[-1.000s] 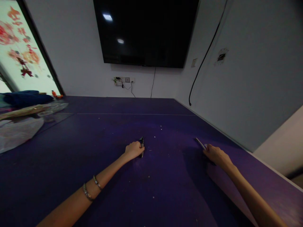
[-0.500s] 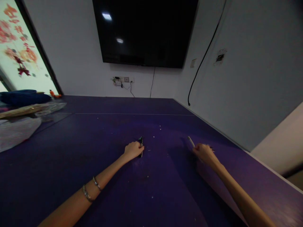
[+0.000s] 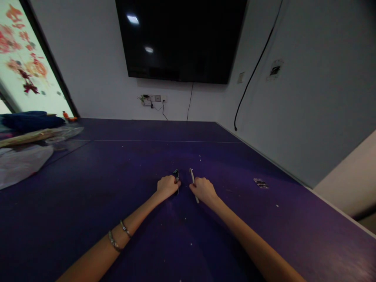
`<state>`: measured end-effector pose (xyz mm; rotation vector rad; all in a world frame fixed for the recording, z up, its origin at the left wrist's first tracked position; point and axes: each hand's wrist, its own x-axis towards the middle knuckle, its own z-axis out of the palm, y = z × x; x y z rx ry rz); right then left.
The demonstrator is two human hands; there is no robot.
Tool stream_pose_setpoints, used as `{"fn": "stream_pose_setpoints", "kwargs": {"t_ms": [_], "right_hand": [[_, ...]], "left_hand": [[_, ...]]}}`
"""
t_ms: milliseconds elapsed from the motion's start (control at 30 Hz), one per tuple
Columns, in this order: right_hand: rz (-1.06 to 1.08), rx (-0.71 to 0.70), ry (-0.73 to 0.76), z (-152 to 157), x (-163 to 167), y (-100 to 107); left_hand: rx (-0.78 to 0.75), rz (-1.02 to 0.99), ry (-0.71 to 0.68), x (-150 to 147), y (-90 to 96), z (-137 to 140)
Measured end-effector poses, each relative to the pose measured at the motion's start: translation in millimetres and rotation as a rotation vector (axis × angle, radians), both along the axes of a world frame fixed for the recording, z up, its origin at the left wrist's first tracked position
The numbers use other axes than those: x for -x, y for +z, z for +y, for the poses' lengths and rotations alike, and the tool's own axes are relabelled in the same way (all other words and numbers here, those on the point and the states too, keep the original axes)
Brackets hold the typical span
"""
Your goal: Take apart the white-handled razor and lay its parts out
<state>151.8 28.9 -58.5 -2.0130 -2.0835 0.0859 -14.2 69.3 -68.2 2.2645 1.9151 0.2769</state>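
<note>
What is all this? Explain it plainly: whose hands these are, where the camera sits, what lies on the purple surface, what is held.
No machine is at work: these are a person's own bare hands. The camera sits on that person's head and looks forward and down. The left hand grips a small dark thing, mostly hidden, so I cannot say what it is. The right hand, close by, grips a slim pale stick. On the purple surface lie a small packet to the right, a few white specks, and a heap of cloth and plastic at the left edge. Beyond hangs a TV.
</note>
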Motion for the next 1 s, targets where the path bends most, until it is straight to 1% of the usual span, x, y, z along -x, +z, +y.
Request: {"fn": "stream_pose_setpoints", "kwargs": {"t_ms": [133,300,500,667,767,833,933,1000], "right_hand": [[-0.001,0.018,0.018,5.3,15.7,-0.5],[-0.01,0.025,0.023,8.3,25.3,-2.7],[-0.025,0.002,0.013,10.0,27.8,-7.3],[0.032,-0.024,0.029,10.0,20.6,-6.6],[0.08,-0.038,0.04,11.4,1.6,-1.1],[0.12,-0.04,0.035,14.6,-20.6,3.5],[0.2,-0.07,0.002,21.7,-67.5,8.7],[0.248,-0.116,0.028,25.5,-105.7,10.1]], "left_hand": [[-0.025,0.007,0.007,-1.3,-1.9,-1.4],[-0.038,0.013,0.014,-1.6,-2.4,-1.8],[-0.047,0.017,0.009,-2.1,-2.0,-3.2],[-0.06,0.005,-0.011,-0.4,-4.4,-2.3],[-0.075,-0.014,-0.008,1.9,-6.9,-0.6],[-0.076,-0.024,-0.005,3.5,-8.0,0.1],[-0.078,-0.055,-0.009,5.8,-7.8,0.6],[-0.077,-0.083,-0.016,7.7,-6.4,1.6]]}}
